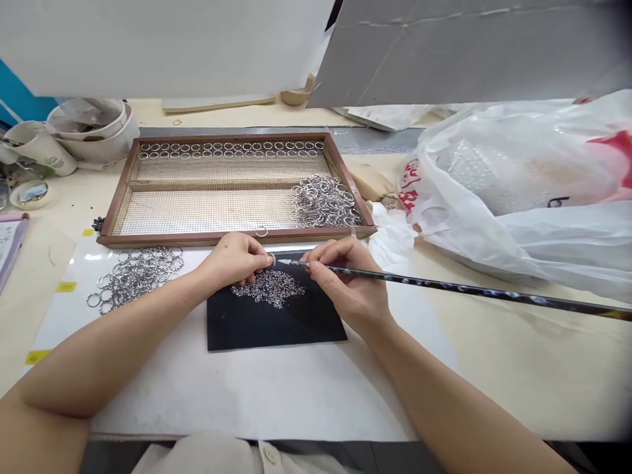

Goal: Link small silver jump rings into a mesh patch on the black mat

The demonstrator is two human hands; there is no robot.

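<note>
Nearest, a black mat [276, 322] is lying on the white sheet [247, 388], bearing a heap of tiny silver pieces [269, 287]; the left hand [236, 259] is resting at the heap's edge, fingertips pinched narrow on one small ring [272, 259]; the right hand [345, 280] is gripping a long dark stick [444, 286], its pale tip meeting that ring; left of the mat, loose metal rings [135, 276] are lying piled; beyond, a wooden mesh tray [237, 236] is holding ring rows and another pile [323, 201]; plastic bags [523, 184] are sitting at right.
</note>
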